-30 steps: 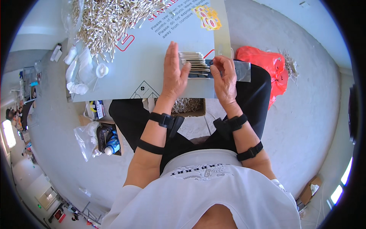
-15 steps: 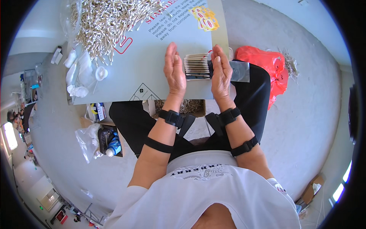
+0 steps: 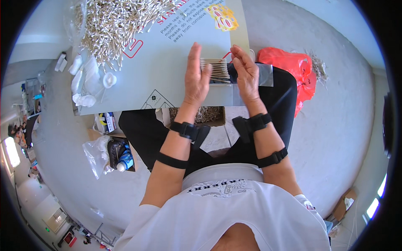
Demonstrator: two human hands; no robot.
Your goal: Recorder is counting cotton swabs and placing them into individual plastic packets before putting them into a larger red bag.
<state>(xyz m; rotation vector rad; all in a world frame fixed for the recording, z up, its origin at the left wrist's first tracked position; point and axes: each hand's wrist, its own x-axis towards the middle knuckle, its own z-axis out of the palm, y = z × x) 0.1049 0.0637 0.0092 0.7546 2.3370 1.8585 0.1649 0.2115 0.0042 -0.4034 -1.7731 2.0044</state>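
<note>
Between my two hands a neat row of cotton swabs [image 3: 218,70] lies side by side on a dark strip [image 3: 233,74] near the board's front right. My left hand [image 3: 197,79] stands on edge at the left ends of the swabs, fingers straight, thumb apart and partly over the row. Opposite it, my right hand [image 3: 248,78] is open beside the strip, a small gap away from the swabs' right ends. A clear film end [image 3: 265,75] sticks out past my right hand over the board's edge. Whether my left palm touches the swab tips is hidden.
A large heap of loose cotton swabs [image 3: 113,29] covers the back left of the board [image 3: 125,94]. Yellow printed labels [image 3: 224,19] lie at the back right. Left are crumpled white plastic pieces [image 3: 91,79]. A red bag [image 3: 289,69] stands right; boxes [image 3: 215,115] sit below.
My left hand has shifted right against the row, its thumb now over the swab ends. My right hand has drawn slightly right, away from the swabs, its fingers tilting left.
</note>
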